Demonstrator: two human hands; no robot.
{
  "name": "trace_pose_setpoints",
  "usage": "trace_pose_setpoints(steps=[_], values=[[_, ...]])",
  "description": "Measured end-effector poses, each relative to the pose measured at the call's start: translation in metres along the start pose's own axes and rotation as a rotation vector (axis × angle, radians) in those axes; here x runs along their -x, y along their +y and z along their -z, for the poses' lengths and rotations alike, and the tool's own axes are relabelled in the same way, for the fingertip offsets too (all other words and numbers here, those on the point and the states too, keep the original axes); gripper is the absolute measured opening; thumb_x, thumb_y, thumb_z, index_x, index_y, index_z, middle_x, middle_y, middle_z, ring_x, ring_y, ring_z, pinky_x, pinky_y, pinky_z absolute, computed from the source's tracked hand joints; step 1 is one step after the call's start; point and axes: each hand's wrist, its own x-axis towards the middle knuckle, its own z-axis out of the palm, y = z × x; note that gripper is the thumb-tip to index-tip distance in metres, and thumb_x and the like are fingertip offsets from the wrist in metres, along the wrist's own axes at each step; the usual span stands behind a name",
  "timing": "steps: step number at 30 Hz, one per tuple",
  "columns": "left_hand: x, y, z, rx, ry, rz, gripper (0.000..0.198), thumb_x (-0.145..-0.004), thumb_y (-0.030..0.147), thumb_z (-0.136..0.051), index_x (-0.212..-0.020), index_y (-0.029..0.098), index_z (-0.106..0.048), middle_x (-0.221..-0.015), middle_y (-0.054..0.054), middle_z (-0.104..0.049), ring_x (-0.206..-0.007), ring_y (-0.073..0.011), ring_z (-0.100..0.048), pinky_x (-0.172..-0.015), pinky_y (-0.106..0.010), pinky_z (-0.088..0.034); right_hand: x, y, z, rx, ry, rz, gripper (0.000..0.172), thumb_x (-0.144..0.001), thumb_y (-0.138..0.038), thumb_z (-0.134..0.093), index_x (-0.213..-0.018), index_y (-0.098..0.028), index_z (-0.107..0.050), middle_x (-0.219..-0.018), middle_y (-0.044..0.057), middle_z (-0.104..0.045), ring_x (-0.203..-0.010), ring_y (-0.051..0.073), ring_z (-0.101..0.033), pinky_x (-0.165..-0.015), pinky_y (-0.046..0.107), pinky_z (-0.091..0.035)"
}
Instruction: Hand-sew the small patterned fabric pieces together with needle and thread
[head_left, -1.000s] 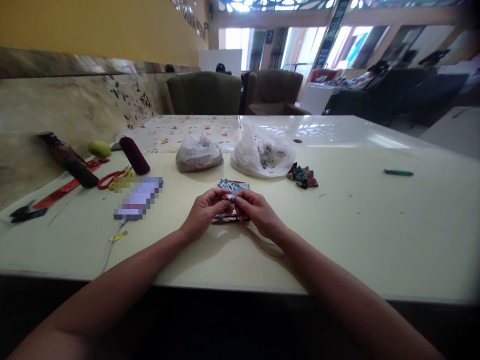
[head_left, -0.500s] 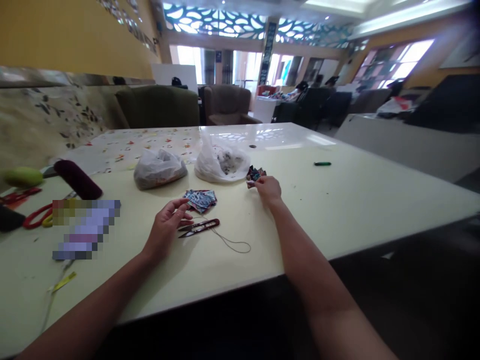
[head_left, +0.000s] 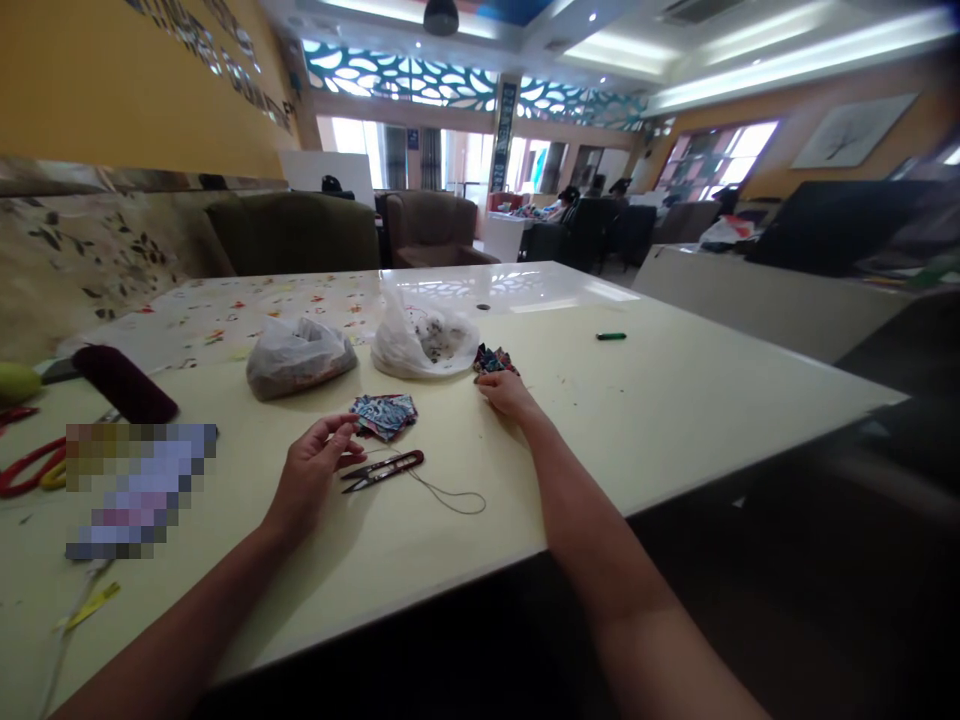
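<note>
My left hand [head_left: 319, 470] is closed in a loose pinch at the near left of a stack of blue-and-white patterned fabric pieces [head_left: 386, 415]. A thin dark thread [head_left: 457, 497] runs from its fingers and loops across the table. Whether a needle is in the pinch is too small to see. Just right of those fingers lie dark red thread snips [head_left: 386, 470], blades toward the hand. My right hand [head_left: 508, 393] reaches farther out, fingers closed at the near edge of a bunch of gathered, dark multicoloured fabric [head_left: 495, 362]. Its fingertips are partly hidden.
Two white plastic bags [head_left: 301, 360] stand behind the fabric. Left on the table [head_left: 600, 430] are a dark purple thread cone [head_left: 126, 385], red-handled scissors [head_left: 30, 468], a blurred-out item [head_left: 142, 495] and a cable. A green pen [head_left: 610, 337] lies right. Armchairs stand beyond.
The view has tilted up and turned slightly right. My right hand has settled lower against the gathered fabric bunch, covering its near edge. My left hand keeps its pinch beside the stack.
</note>
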Motion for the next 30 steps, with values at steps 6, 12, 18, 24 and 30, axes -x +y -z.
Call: trace_pose_setpoints(steps=[6,12,18,24,30], values=[[0.000,0.000,0.001,-0.041,-0.019,0.055,0.053,-0.074,0.053,-0.073,-0.111,0.016,-0.066,-0.075,-0.001,-0.065,-0.071,-0.0180,-0.067,-0.075,-0.033,-0.055,-0.003,0.001,0.002,0.119,0.073,-0.061,0.030,-0.079,-0.024,-0.053,-0.090,-0.014,-0.079,-0.074,0.006,-0.071,-0.070,0.018,-0.062,-0.066,0.024,-0.045],[-0.005,-0.003,0.004,-0.045,-0.018,0.061,0.052,-0.073,0.055,-0.074,-0.108,0.016,-0.067,-0.076,-0.001,-0.067,-0.072,-0.0172,-0.066,-0.075,-0.031,-0.054,-0.006,-0.004,-0.009,0.200,0.057,-0.014,0.026,-0.082,-0.023,-0.059,-0.100,-0.020,-0.077,-0.100,0.008,-0.075,-0.091,0.021,-0.065,-0.080,0.026,-0.046],[-0.014,-0.009,0.010,-0.089,0.042,-0.001,0.050,-0.074,0.053,-0.073,-0.106,0.015,-0.069,-0.068,0.001,-0.062,-0.067,-0.0154,-0.062,-0.072,-0.029,-0.053,-0.008,-0.001,-0.013,0.210,0.154,0.000,0.027,-0.088,-0.028,-0.053,-0.091,-0.018,-0.077,-0.095,0.008,-0.076,-0.087,0.019,-0.065,-0.078,0.025,-0.044],[-0.031,-0.022,0.016,-0.044,0.222,-0.029,0.045,-0.071,0.047,-0.072,-0.099,0.013,-0.070,-0.067,0.002,-0.057,-0.061,-0.0127,-0.056,-0.062,-0.026,-0.050,-0.011,-0.001,-0.020,0.182,0.252,0.044,0.028,-0.086,-0.030,-0.051,-0.090,-0.018,-0.076,-0.090,0.007,-0.075,-0.083,0.018,-0.064,-0.077,0.025,-0.044],[-0.032,-0.024,0.012,-0.113,0.232,-0.081,0.037,-0.074,0.042,-0.067,-0.095,0.012,-0.071,-0.060,0.003,-0.055,-0.050,-0.0098,-0.049,-0.051,-0.022,-0.039,-0.004,-0.009,-0.029,0.136,0.276,0.112,0.029,-0.085,-0.033,-0.049,-0.084,-0.017,-0.073,-0.084,0.009,-0.074,-0.076,0.020,-0.063,-0.076,0.028,-0.043]])
